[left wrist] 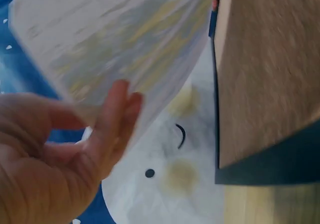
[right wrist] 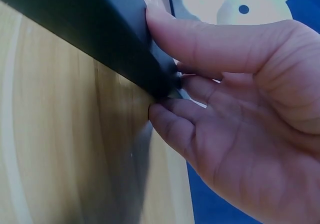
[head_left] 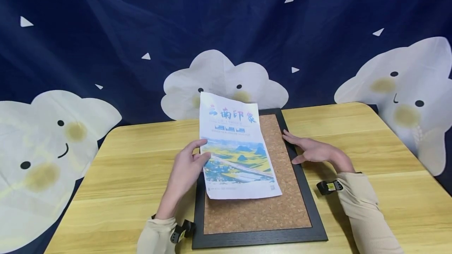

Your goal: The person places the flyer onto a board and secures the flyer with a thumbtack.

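Observation:
My left hand (head_left: 187,167) pinches the left edge of a printed poster (head_left: 240,167) between thumb and fingers. The poster has coloured Chinese characters at the top and a blue and yellow landscape below. It is held over a cork board (head_left: 257,216) with a black frame (head_left: 300,179), hiding much of its left and upper part. In the left wrist view the sheet (left wrist: 115,49) looks blurred and tilted. My right hand (head_left: 314,150) touches the frame's right side with fingers spread. The right wrist view shows its thumb and fingertips against the black frame edge (right wrist: 95,34).
The framed board lies on a light wooden table (head_left: 141,167). Behind the table hangs a dark blue cloth (head_left: 116,19) with white clouds and small triangles. A black camera is strapped to each wrist, near the frame's sides.

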A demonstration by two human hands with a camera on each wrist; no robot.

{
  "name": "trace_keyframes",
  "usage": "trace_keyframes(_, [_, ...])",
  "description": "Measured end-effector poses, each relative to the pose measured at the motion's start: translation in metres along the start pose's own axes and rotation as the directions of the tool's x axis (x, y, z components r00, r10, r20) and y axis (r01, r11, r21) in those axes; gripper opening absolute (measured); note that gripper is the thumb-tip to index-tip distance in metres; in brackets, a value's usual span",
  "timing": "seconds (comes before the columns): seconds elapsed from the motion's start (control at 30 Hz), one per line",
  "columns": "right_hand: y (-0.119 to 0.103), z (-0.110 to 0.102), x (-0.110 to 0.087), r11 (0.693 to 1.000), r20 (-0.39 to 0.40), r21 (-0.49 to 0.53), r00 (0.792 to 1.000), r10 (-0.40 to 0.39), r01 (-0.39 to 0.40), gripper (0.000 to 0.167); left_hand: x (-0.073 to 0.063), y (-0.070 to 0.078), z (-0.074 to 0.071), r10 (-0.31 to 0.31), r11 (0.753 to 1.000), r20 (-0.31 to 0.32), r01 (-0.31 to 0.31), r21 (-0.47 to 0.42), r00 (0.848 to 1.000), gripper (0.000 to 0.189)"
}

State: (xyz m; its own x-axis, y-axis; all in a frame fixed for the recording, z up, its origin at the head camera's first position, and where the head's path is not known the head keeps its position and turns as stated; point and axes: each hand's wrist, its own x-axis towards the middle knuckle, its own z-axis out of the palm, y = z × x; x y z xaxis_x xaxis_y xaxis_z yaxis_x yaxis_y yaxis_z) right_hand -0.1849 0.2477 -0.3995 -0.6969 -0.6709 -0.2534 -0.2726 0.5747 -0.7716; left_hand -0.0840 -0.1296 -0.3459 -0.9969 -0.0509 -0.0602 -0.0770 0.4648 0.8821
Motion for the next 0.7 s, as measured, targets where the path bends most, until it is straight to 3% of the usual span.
trace_keyframes(0.2, [0.003,-0.001,0.000,1.000,0.012,0.022,1.000,-0.003,0.003,0.095,0.008,-0.017,0.002,-0.025,0.981,0.163,-0.007,0.193,0.986,0.051])
trace_keyframes(0.33, [0.004,-0.001,0.000,1.000,0.016,0.029,1.000,-0.010,0.010,0.096,0.008,-0.026,0.005,-0.024,0.945,0.263,-0.064,0.322,0.964,0.050])
trace_keyframes(0.5, [0.004,-0.001,0.000,0.999,0.016,0.038,1.000,-0.010,0.009,0.096,0.007,-0.027,0.010,-0.016,0.892,0.317,-0.129,0.433,0.948,0.048])
trace_keyframes(0.7, [0.004,-0.001,0.001,0.999,0.008,0.038,1.000,-0.007,0.007,0.096,0.004,-0.026,0.015,-0.028,0.870,0.355,-0.152,0.468,0.934,0.053])
